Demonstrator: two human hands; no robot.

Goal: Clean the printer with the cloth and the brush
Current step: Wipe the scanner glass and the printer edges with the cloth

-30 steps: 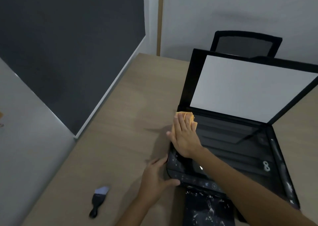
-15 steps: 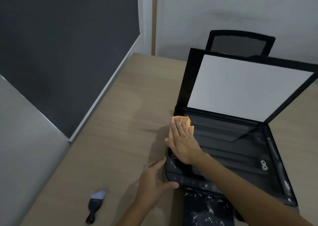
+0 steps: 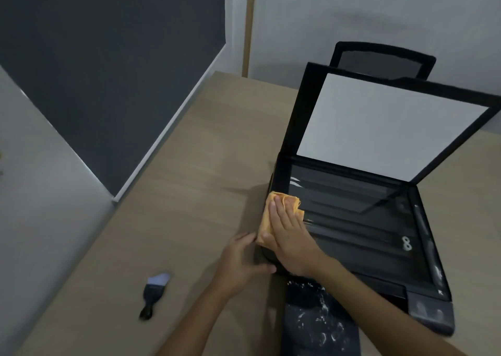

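Note:
A black printer (image 3: 360,225) sits on the wooden table with its scanner lid (image 3: 385,128) raised, white underside facing me. My right hand (image 3: 290,233) presses flat on an orange cloth (image 3: 267,214) at the left edge of the scanner glass. My left hand (image 3: 241,260) rests against the printer's front left corner, fingers apart, holding nothing. White dust specks cover the output tray (image 3: 320,323) and the right rim. A small black brush (image 3: 154,293) with pale bristles lies on the table, left of my left hand.
The wooden table (image 3: 189,193) stretches left and behind the printer. A dark panel (image 3: 108,71) borders its left side. A black mesh chair (image 3: 382,60) stands behind the lid against the pale wall.
My right hand has slid the cloth toward me along the printer's left edge. White streaks now show on the glass where it was. My left hand stays on the corner.

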